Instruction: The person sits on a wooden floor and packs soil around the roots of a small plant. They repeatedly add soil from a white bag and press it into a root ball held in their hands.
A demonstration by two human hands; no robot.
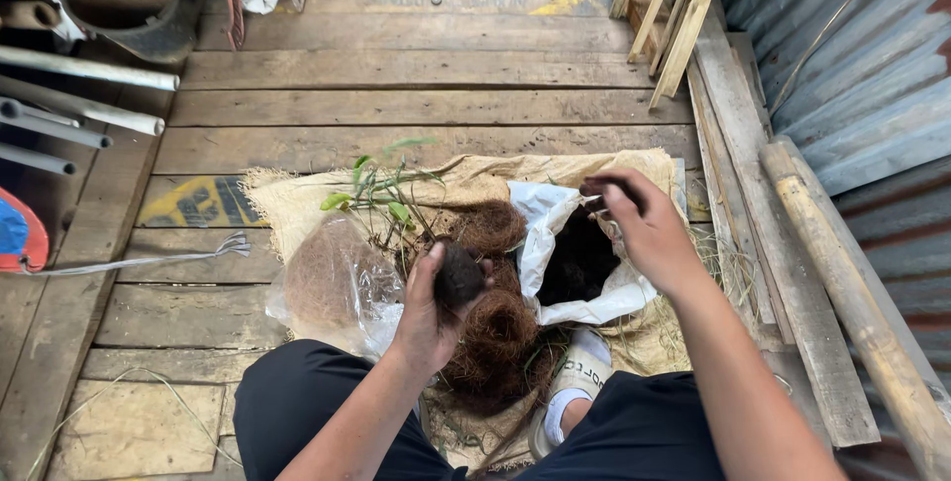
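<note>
the left hand grips a dark soil ball above the coconut fibre, while the right hand pinches soil over the white bag, fingers curled closed.

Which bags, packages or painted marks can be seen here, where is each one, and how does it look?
White plastic bag: right of centre, open, dark soil inside, under the right hand.
Clear plastic bag: beside the left hand, filled with brown fibre.
Burlap sack: spread flat on the floor, tan.
Yellow painted mark: on a floor plank, worn, with dark patches.
</note>
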